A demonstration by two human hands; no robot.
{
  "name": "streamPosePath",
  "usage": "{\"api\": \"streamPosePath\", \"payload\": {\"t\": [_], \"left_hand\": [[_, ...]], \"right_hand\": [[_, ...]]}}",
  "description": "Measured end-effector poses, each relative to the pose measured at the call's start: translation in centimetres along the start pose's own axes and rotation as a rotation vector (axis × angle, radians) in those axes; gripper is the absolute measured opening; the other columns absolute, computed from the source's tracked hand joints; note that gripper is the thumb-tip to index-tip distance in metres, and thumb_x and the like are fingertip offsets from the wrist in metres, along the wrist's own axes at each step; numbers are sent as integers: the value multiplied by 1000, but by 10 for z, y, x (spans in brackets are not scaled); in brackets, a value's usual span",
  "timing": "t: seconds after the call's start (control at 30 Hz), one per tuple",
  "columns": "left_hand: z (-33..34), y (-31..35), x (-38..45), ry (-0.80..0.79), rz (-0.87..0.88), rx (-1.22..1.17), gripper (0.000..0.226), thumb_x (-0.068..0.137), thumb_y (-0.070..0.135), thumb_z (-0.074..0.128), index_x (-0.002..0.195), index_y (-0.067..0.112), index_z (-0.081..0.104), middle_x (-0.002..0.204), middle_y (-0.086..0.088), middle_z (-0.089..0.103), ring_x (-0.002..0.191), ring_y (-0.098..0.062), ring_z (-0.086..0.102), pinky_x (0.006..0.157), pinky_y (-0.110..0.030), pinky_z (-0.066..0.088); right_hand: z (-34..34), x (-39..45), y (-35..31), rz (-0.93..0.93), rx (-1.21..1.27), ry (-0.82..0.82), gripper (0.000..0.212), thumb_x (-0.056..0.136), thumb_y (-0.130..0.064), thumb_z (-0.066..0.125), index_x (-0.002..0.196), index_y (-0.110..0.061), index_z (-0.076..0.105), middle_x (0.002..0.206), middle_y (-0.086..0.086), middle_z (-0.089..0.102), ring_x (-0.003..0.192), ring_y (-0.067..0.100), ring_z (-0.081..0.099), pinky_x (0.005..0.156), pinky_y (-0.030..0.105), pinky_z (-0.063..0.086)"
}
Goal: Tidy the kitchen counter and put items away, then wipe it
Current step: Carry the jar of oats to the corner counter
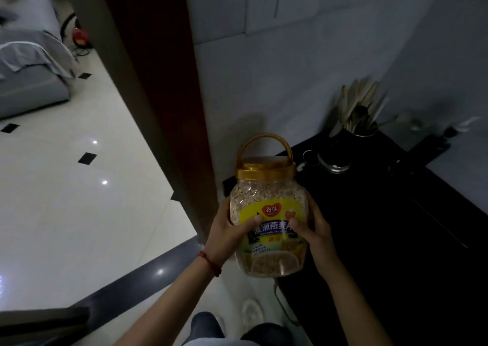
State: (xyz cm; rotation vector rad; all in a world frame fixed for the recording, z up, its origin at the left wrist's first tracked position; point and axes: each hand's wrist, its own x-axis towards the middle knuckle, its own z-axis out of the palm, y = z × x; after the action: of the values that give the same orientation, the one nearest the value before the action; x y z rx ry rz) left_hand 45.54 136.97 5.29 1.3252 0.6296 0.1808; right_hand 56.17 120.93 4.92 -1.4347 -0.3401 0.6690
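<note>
Both hands clamp a clear oat jar (266, 213), upright, held in the air just left of the dark surface (383, 226). The left hand (228, 236) wraps the jar's left side, thumb across the label; the right hand (315, 233) does the same on the right. The jar's gold lid is on, its handle raised. Beyond the jar, on the surface, stands a utensil holder (363, 131).

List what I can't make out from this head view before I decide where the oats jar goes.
- Oats jar: label partly hidden by left hand and right hand; its far side faces away.
- Black counter: too dark to tell what lies on it; cut off by the right edge.
- Utensil holder: contents blurred.
- Small objects near the glass lid: unidentifiable in the dark.
</note>
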Motion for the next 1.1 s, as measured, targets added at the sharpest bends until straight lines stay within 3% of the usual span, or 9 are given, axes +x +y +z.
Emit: {"api": "streamPosePath", "payload": {"t": [0.13,0.27,0.43,0.5,0.63,0.77,0.83,0.97,1.1], "left_hand": [[16,10,28,-7,53,63,109,34,57,84,125,13,43,107,4,64,89,-2,69,65,-14,55],[28,9,47,-10,58,97,116,35,57,85,131,12,38,119,-3,61,100,-5,66,72,-15,55],[38,-5,58,2,20,168,123,37,50,88,138,11,28,134,-11,52,121,-22,54,100,-48,47],[41,-10,62,23,23,225,124,38,54,86,139,14,26,136,-8,50,123,-20,52,103,-51,44],[50,-14,69,94,98,325,110,37,69,78,130,42,27,131,10,49,120,-3,51,103,-37,47],[64,-9,76,195,148,346,122,35,73,74,138,28,26,140,-3,45,126,-17,47,105,-37,43],[69,-8,78,240,144,339,121,39,65,78,140,24,26,138,1,44,125,-14,46,103,-31,42],[77,-22,78,351,72,348,96,63,20,82,141,16,28,138,-6,49,125,-22,49,100,-30,43],[84,-38,74,428,-19,370,76,73,15,75,139,12,36,129,-11,59,114,-22,58,90,-23,45]], "right_hand": [[-30,36,-12,-28,-47,-58,64,69,-15,74,121,-45,51,115,-12,67,105,10,64,72,21,55],[-54,59,-10,1,-68,-123,67,65,-10,70,115,-51,53,112,-24,67,105,-1,62,73,15,54],[-77,74,19,45,-22,-133,79,66,11,65,125,-37,44,114,-20,67,110,-1,59,80,15,52],[-84,79,29,76,-16,-137,84,70,20,59,131,-33,38,118,-18,65,114,1,57,84,17,51],[-95,90,33,102,-54,-125,80,63,-6,74,129,-38,43,123,-26,60,120,-3,51,91,14,48],[-93,103,29,75,-92,-41,62,58,-25,79,112,-49,58,114,-31,63,117,-6,52,91,9,45],[-89,106,30,39,-114,19,55,60,-31,77,109,-50,60,110,-28,66,113,-5,56,88,9,47],[-83,107,46,5,-132,120,48,73,-17,73,112,-42,58,113,-15,64,107,0,61,90,18,51],[-77,103,60,33,-195,168,48,79,-21,70,125,-20,56,112,-9,64,96,-7,61,79,6,48]]}}
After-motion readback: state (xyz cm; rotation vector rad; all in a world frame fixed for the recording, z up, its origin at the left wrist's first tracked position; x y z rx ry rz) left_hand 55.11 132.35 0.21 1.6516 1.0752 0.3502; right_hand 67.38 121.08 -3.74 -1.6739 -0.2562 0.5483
